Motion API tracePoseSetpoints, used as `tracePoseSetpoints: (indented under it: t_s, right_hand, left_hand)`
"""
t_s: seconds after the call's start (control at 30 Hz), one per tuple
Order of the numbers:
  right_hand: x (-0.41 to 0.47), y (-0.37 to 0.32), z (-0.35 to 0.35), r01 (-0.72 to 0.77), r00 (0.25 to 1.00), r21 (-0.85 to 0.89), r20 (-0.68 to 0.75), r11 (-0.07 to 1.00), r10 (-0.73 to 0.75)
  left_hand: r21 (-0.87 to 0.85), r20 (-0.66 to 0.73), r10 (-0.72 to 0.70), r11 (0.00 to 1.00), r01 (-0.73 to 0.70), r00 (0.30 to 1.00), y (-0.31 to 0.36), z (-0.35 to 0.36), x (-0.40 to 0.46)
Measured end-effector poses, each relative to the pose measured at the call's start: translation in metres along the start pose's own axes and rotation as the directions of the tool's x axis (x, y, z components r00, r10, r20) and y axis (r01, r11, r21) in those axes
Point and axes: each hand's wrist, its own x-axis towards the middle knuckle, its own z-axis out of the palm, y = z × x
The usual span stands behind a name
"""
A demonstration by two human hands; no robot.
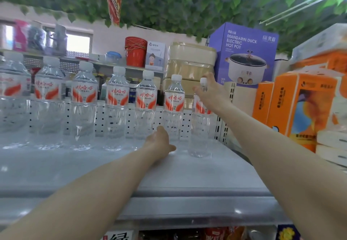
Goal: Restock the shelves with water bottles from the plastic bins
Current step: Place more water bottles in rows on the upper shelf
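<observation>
Head view shows the right hand reaching up to the neck of the last bottle at the right end of the row, fingers spread loosely around the cap; whether they pinch it or only touch it I cannot tell. The left hand lies low on the shelf with relaxed fingers at the foot of the neighbouring bottle, seemingly touching it and holding nothing. The risk, as I judge it, is a topple: the end bottle is handled high up, so a sideways nudge could tip it into its neighbour and knock down the row of bottles along the perforated back panel. Orange boxes stand just right of the shelf.
</observation>
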Motion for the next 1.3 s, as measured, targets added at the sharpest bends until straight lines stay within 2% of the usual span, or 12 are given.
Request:
tracePoseSetpoints:
  t_s: [0.23, 0.4, 0.6, 0.73, 0.87, 0.93, 1.07, 1.2, 1.3]
  right_hand:
    - [0.000, -0.003, 0.009, 0.051, 0.994, 0.059, -0.103, 0.997, -0.044]
    - [-0.002, 0.002, 0.013, 0.087, 0.986, 0.019, -0.142, 0.996, -0.084]
    - [-0.008, 0.002, 0.010, 0.070, 0.996, 0.029, -0.060, 0.997, -0.069]
    - [-0.021, 0.003, 0.001, 0.066, 0.997, 0.026, 0.027, 0.997, -0.067]
    - [-0.040, 0.010, -0.027, 0.118, 0.992, -0.055, 0.047, 0.992, -0.115]
    - [-0.054, 0.013, -0.048, 0.149, 0.988, -0.136, 0.062, 0.979, -0.142]
    - [-0.093, 0.019, -0.088, 0.263, 0.964, -0.307, 0.126, 0.915, -0.235]
    - [-0.146, 0.030, -0.117, 0.361, 0.933, -0.449, 0.188, 0.818, -0.308]
    - [-0.195, 0.040, -0.134, 0.424, 0.906, -0.501, 0.248, 0.754, -0.344]
  left_hand:
    - [0.011, 0.017, 0.011, 1.000, -0.011, 1.000, -0.002, -0.001, 0.000]
    - [-0.011, 0.016, 0.030, 1.000, -0.030, 0.999, -0.004, -0.001, -0.002]
    - [0.042, 0.010, 0.042, 0.998, -0.043, 0.999, -0.003, -0.002, -0.005]
    - [0.077, 0.067, 0.026, 0.997, -0.031, 0.997, 0.000, -0.006, -0.010]
    - [0.184, 0.133, 0.039, 0.981, -0.063, 0.990, 0.009, -0.024, -0.031]
    - [0.211, 0.099, 0.072, 0.973, -0.091, 0.992, 0.015, -0.033, -0.045]
    - [0.227, -0.087, 0.185, 0.960, -0.161, 0.979, 0.030, -0.037, -0.081]
    - [0.261, -0.248, 0.342, 0.925, -0.277, 0.907, 0.049, -0.025, -0.132]
    - [0.306, -0.301, 0.413, 0.895, -0.323, 0.860, 0.061, -0.006, -0.178]
